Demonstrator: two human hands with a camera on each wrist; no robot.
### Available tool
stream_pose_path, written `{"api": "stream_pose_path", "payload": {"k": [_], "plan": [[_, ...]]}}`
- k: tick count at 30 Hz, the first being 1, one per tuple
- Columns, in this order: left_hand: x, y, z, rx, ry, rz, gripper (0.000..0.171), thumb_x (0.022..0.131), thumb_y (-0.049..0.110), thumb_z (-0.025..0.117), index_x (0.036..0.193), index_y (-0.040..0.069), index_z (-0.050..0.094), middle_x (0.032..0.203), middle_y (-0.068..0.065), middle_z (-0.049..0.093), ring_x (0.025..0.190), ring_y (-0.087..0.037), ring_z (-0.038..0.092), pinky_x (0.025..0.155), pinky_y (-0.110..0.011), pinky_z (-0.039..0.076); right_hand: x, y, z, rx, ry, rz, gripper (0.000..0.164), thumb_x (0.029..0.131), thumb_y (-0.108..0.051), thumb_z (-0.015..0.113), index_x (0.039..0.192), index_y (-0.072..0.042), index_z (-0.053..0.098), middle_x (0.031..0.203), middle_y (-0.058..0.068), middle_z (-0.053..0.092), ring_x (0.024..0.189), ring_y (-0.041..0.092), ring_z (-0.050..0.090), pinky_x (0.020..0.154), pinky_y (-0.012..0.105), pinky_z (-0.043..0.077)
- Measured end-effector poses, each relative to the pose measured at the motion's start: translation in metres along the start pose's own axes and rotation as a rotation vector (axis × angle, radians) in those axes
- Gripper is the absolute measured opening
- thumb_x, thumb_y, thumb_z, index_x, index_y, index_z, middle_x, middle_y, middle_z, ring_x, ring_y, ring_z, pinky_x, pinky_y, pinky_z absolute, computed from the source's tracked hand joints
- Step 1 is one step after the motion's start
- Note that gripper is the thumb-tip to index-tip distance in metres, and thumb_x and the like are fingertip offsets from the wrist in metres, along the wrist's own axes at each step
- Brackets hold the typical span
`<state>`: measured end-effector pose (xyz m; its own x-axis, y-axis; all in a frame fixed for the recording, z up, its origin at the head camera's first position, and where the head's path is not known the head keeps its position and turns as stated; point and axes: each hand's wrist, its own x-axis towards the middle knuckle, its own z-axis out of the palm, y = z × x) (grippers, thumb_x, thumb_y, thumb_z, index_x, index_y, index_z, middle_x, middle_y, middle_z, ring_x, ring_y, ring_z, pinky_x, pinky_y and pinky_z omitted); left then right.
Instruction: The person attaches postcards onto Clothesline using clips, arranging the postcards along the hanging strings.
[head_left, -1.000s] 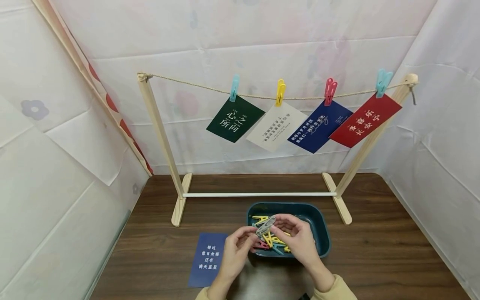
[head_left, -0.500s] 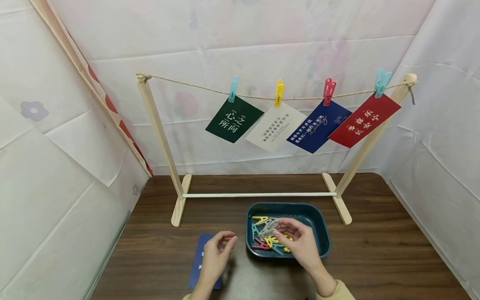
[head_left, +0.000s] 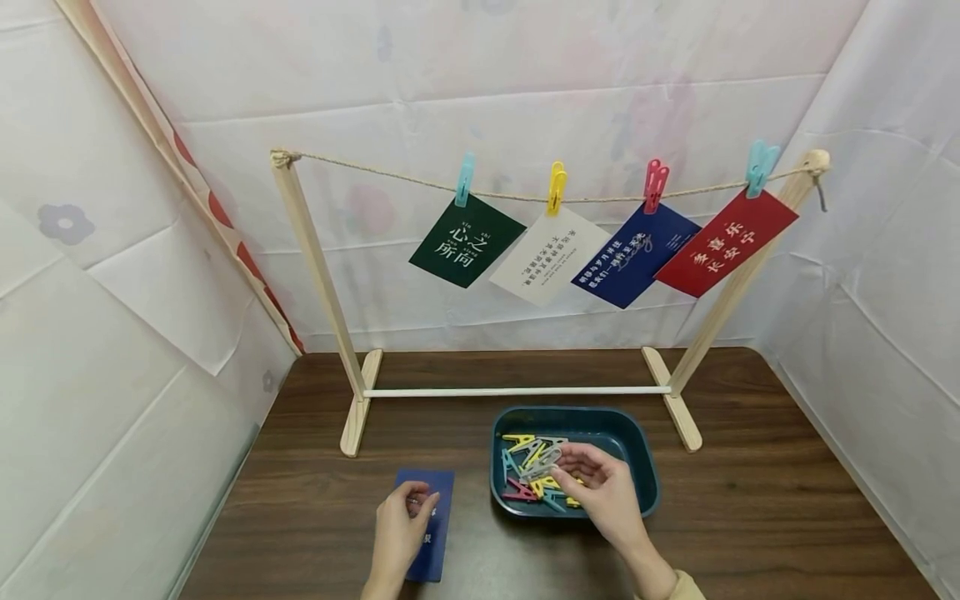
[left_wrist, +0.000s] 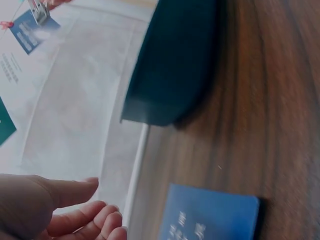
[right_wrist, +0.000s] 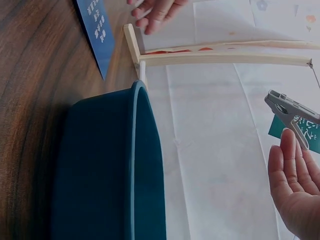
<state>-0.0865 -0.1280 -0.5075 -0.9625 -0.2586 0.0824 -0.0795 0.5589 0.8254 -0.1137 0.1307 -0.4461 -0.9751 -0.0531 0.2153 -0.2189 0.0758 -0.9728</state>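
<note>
Between the thumb and fingers of my right hand (head_left: 606, 493) is a grey clothespin (head_left: 542, 463), held over the dark teal bin (head_left: 649, 467). In the right wrist view the clothespin (right_wrist: 290, 112) sticks out past the fingertips. My left hand (head_left: 399, 523) is above a blue card (head_left: 429, 560) with white writing and covers part of it. The left wrist view shows those fingers loosely bent and holding nothing, apart from the card (left_wrist: 212, 210). Yellow, teal, red and grey clothespins (head_left: 520, 490) lie in the bin's left part.
Behind the bin stands a wooden frame (head_left: 322, 275) with a rope (head_left: 375, 169). Clothespins hold a green card (head_left: 467, 242), a white card (head_left: 536, 271), a navy card (head_left: 626, 271) and a red card (head_left: 712, 258) on it. A white rod (head_left: 510, 392) joins the frame's feet.
My left hand has let go of the grey clothespin and moved left and down to over the blue card. My right hand keeps the clothespin and has hardly moved.
</note>
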Motion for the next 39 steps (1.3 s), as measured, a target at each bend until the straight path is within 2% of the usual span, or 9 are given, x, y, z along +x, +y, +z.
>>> {"api": "stream_pose_path", "payload": {"k": [3, 6, 13, 17, 24, 33, 39], "plan": [[0.000, -0.007, -0.001, 0.041, 0.013, -0.026, 0.016, 0.078, 0.001, 0.075, 0.087, -0.007, 0.065, 0.071, -0.002, 0.061, 0.060, -0.009, 0.055, 0.054, -0.022, 0.046, -0.001, 0.001, 0.000, -0.011, 0.009, 0.039, 0.022, 0.076, 0.012, 0.071, 0.097, 0.009, 0.065, 0.089, 0.014, 0.065, 0.075, 0.013, 0.063, 0.068, 0.024, 0.054], [0.000, -0.015, -0.003, 0.103, 0.020, -0.048, 0.020, 0.077, 0.001, 0.076, 0.089, -0.010, 0.064, 0.071, -0.004, 0.060, 0.061, -0.013, 0.057, 0.054, -0.025, 0.047, -0.002, 0.001, 0.000, -0.017, 0.018, 0.051, 0.022, 0.076, 0.013, 0.071, 0.097, 0.009, 0.065, 0.090, 0.014, 0.065, 0.075, 0.014, 0.063, 0.068, 0.023, 0.054], [-0.004, -0.028, -0.004, 0.243, 0.044, -0.080, 0.034, 0.070, 0.003, 0.081, 0.090, -0.015, 0.060, 0.078, -0.018, 0.059, 0.073, -0.033, 0.060, 0.067, -0.047, 0.049, -0.005, 0.002, -0.002, 0.022, 0.013, 0.017, 0.022, 0.076, 0.014, 0.070, 0.097, 0.011, 0.064, 0.089, 0.014, 0.065, 0.075, 0.012, 0.063, 0.066, 0.023, 0.054], [-0.005, -0.032, -0.005, 0.300, 0.034, -0.115, 0.045, 0.068, 0.010, 0.084, 0.094, -0.017, 0.059, 0.082, -0.024, 0.058, 0.079, -0.041, 0.060, 0.069, -0.053, 0.048, -0.006, 0.005, -0.003, 0.043, 0.004, -0.020, 0.022, 0.076, 0.014, 0.069, 0.098, 0.014, 0.063, 0.089, 0.013, 0.065, 0.075, 0.011, 0.063, 0.066, 0.023, 0.054], [-0.006, -0.036, -0.003, 0.420, -0.003, -0.194, 0.066, 0.063, 0.023, 0.088, 0.099, -0.022, 0.055, 0.093, -0.032, 0.052, 0.089, -0.047, 0.052, 0.072, -0.059, 0.045, -0.007, 0.008, -0.003, 0.034, 0.022, 0.038, 0.022, 0.076, 0.015, 0.069, 0.097, 0.011, 0.064, 0.088, 0.012, 0.065, 0.075, 0.013, 0.064, 0.067, 0.024, 0.054], [-0.006, -0.036, -0.002, 0.474, 0.024, -0.181, 0.071, 0.054, 0.023, 0.092, 0.092, -0.022, 0.051, 0.087, -0.032, 0.050, 0.082, -0.048, 0.053, 0.068, -0.058, 0.045, -0.009, 0.007, -0.004, 0.013, 0.040, 0.084, 0.021, 0.076, 0.014, 0.069, 0.097, 0.010, 0.065, 0.089, 0.014, 0.065, 0.075, 0.013, 0.063, 0.067, 0.023, 0.054], [-0.002, -0.038, -0.003, 0.457, 0.009, -0.217, 0.071, 0.053, 0.024, 0.092, 0.088, -0.022, 0.050, 0.081, -0.030, 0.051, 0.078, -0.048, 0.055, 0.065, -0.057, 0.047, -0.010, 0.007, -0.005, 0.014, 0.045, 0.101, 0.021, 0.078, 0.013, 0.070, 0.098, 0.010, 0.064, 0.089, 0.014, 0.065, 0.075, 0.013, 0.063, 0.068, 0.023, 0.054]]}}
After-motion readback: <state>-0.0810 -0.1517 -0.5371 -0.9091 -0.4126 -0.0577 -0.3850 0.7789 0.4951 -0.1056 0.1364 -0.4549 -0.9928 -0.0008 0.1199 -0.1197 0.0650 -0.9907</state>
